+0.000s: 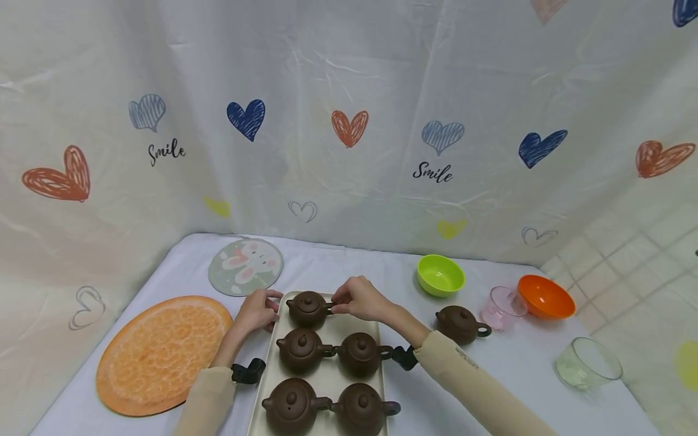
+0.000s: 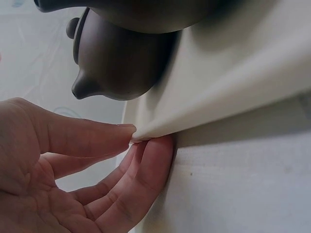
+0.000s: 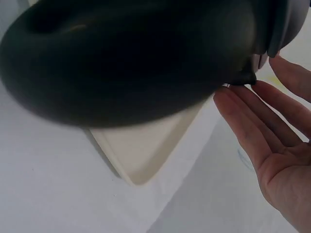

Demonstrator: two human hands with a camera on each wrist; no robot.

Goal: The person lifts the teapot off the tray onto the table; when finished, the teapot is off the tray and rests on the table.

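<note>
A cream tray (image 1: 349, 326) bears several dark brown teapots. My left hand (image 1: 257, 311) is at the tray's far left corner; in the left wrist view its thumb and fingers pinch the tray rim (image 2: 160, 127). Across the far end, my right hand (image 1: 362, 299) pinches the handle of the far-left teapot (image 1: 306, 310), which sits at the tray's corner. Behind the nearer teapot's large blurred handle (image 3: 126, 63) in the right wrist view, the right fingers (image 3: 243, 121) show, their grip partly hidden.
Right of the tray stand another brown teapot (image 1: 457, 324), a green bowl (image 1: 440, 275), a pink glass (image 1: 501, 309), an orange bowl (image 1: 545, 297) and a greenish glass (image 1: 586, 364). On the left lie an orange round mat (image 1: 163, 354) and a rabbit-print mat (image 1: 245, 266).
</note>
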